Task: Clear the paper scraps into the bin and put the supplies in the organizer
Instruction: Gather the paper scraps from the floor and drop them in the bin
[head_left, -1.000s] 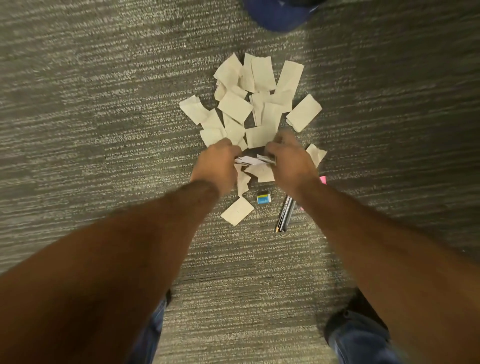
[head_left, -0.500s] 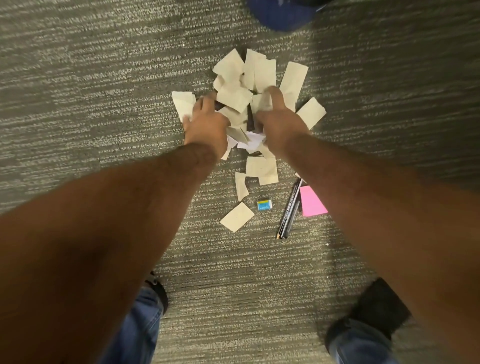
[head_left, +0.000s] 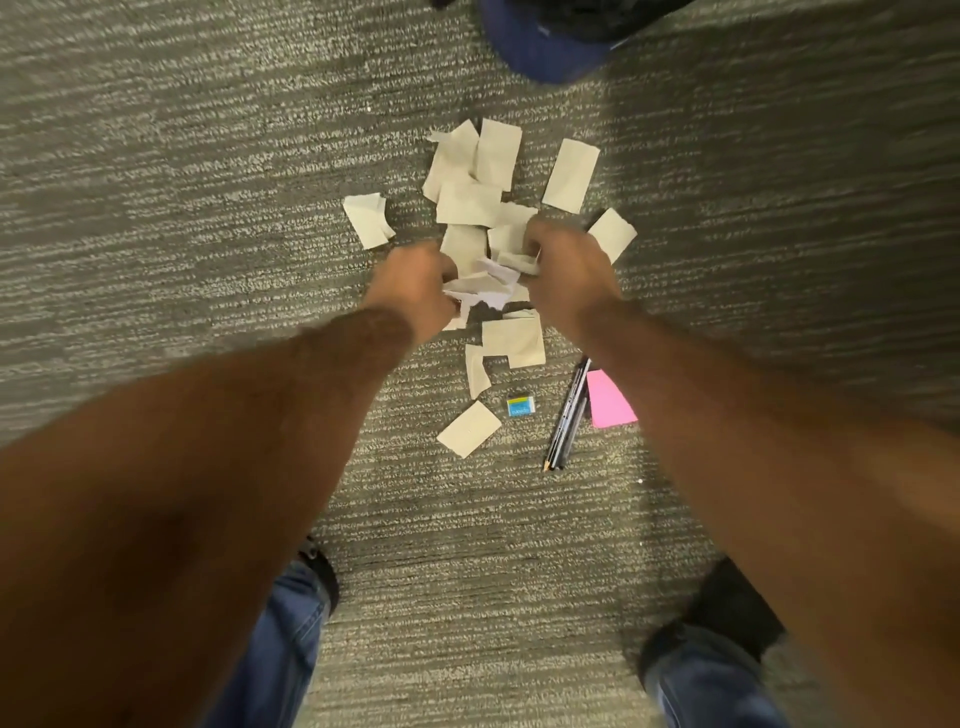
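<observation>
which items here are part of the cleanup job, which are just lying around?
Job items:
paper scraps, some bunched between the left hand and right hand
pencils
eraser
pink sticky notes

Just lying about:
dark blue object at top edge
carpet

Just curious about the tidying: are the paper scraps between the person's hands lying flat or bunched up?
Bunched up: the crumpled white paper scraps are pressed between the left hand and right hand.
</observation>
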